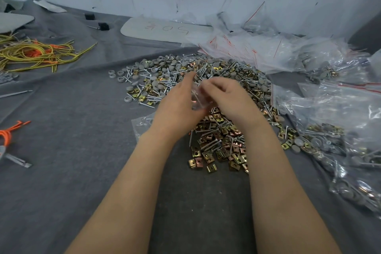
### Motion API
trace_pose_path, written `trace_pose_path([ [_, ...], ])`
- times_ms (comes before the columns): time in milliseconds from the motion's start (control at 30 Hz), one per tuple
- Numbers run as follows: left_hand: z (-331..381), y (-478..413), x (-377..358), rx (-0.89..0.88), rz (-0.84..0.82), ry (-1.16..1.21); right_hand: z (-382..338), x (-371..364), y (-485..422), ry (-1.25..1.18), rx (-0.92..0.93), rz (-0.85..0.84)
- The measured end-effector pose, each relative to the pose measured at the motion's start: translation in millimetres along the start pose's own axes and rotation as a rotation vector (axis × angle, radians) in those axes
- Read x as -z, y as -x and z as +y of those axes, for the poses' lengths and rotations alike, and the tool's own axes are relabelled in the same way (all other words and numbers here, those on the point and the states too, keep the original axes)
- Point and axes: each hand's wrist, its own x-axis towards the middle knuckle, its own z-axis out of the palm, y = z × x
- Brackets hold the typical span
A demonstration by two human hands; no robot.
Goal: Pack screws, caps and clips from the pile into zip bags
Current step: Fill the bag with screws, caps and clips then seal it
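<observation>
Your left hand (177,102) and right hand (229,97) meet above the middle of the table, both holding a small clear zip bag (197,100) between them; blur hides the exact finger grip. Under them the pile (185,74) of screws (244,66), grey caps (153,84) and brass-coloured clips (219,151) spreads over the grey cloth (82,150) that covers the table. A flat clear bag (142,125) lies under your left wrist. Filled bags (329,142) crowd the right edge, and red-striped bags (257,53) heap towards the far right corner. Yellow-green wires (35,55) lie by the left edge, an orange cord (8,132) nearer you, and a grey panel marked 50 (165,29) rests at the far edge
</observation>
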Motion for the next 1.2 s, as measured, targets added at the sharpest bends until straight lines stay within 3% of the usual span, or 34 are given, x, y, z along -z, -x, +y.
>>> trace_pose_path([
  [67,-0.2,0.7,0.2,0.001,0.02,-0.015,2.0,9.3,0.5,-0.006,-0.066,0.2],
  [133,0.0,1.5,1.4,0.013,0.031,0.004,7.7,17.7,1.4,0.174,-0.138,0.265],
  [267,-1.6,0.4,6.2,0.032,0.07,0.055,9.3,11.7,4.8,0.572,-0.273,-0.066],
  [433,-1.6,0.9,6.1,0.045,0.085,0.053,7.4,-1.2,3.1,0.711,-0.303,-0.113],
  [667,-1.8,1.2,5.1,0.035,0.076,0.034,18.7,5.9,1.7,0.505,-0.236,0.13],
  [833,-1.8,1.4,4.3,0.031,0.017,0.022,19.2,9.1,0.1,0.073,-0.209,0.305],
  [967,-1.7,0.9,2.8,0.003,-0.002,-0.03,16.9,8.7,-0.1,-0.336,-0.221,0.243],
  [1200,-1.9,0.4,0.1,-0.015,-0.02,-0.063,17.9,6.9,-0.1,-0.311,-0.191,0.204],
])
